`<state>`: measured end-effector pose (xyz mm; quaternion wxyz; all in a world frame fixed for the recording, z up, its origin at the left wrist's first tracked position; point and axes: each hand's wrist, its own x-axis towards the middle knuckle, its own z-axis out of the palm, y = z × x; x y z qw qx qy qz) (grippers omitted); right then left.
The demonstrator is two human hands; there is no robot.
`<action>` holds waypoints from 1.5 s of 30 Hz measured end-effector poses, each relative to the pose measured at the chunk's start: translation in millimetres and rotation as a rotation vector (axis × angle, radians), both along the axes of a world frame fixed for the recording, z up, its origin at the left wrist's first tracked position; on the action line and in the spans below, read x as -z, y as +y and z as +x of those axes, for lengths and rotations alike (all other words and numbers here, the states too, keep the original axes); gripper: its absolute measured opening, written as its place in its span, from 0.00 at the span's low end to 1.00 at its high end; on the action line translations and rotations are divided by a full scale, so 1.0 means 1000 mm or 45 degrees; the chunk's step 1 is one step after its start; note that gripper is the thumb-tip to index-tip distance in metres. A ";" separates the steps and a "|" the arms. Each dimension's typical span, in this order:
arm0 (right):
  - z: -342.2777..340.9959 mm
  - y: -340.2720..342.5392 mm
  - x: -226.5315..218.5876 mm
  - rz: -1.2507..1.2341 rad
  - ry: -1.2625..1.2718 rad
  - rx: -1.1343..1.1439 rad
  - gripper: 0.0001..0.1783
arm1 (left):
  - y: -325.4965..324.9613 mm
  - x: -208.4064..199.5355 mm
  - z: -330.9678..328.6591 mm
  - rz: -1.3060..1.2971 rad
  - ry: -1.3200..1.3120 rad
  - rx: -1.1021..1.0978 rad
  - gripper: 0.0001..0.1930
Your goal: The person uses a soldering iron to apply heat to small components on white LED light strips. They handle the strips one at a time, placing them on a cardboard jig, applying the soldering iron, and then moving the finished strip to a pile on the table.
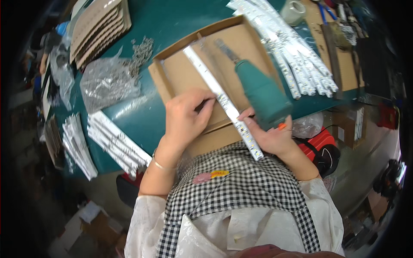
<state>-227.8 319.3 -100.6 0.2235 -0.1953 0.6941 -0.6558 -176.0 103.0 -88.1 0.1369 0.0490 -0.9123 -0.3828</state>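
I see the left hand (189,114) w/ fingers curled, thumb and fingertips pressed together at the left edge of a long, narrow white strip dotted w/ small yellowish LEDs (223,103) — can't tell if sth tiny sits btwn them. The right hand (271,137) pinches the same strip lower down, near its lower end, and also has a thick green power driver w/ an orange button (262,92) in its grip; the driver's a bit blurred, nose pointing up-left. The strip runs diagonally over a shallow brown cardboard box (176,73), upper end inside the box outline, lower end over a black-and-white checked apron (236,180). The box sits on a glossy green tabletop (167,21). To the box's right I've got a loose, fanned pile of white LED strips (297,56). Left side: a clear plastic bag of small metal parts (107,84), a heap of small silvery metal pieces (142,53) next to it, then two bundles of slim white strips (116,142) nearer the wearer — all well apart from the box's pile on the right.
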 end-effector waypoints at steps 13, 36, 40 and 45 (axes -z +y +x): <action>-0.008 0.010 -0.010 -0.114 0.171 0.016 0.25 | 0.011 0.003 -0.002 0.032 -0.025 -0.049 0.03; 0.005 0.062 -0.028 -0.328 -0.313 -0.061 0.15 | 0.012 0.004 0.000 -0.216 0.252 -0.016 0.07; 0.012 0.070 -0.036 -0.304 -0.355 -0.060 0.26 | 0.008 0.005 0.001 -0.124 0.232 -0.066 0.07; 0.014 0.085 -0.018 -0.277 -0.350 -0.128 0.36 | 0.002 0.010 0.006 -0.049 0.262 -0.055 0.06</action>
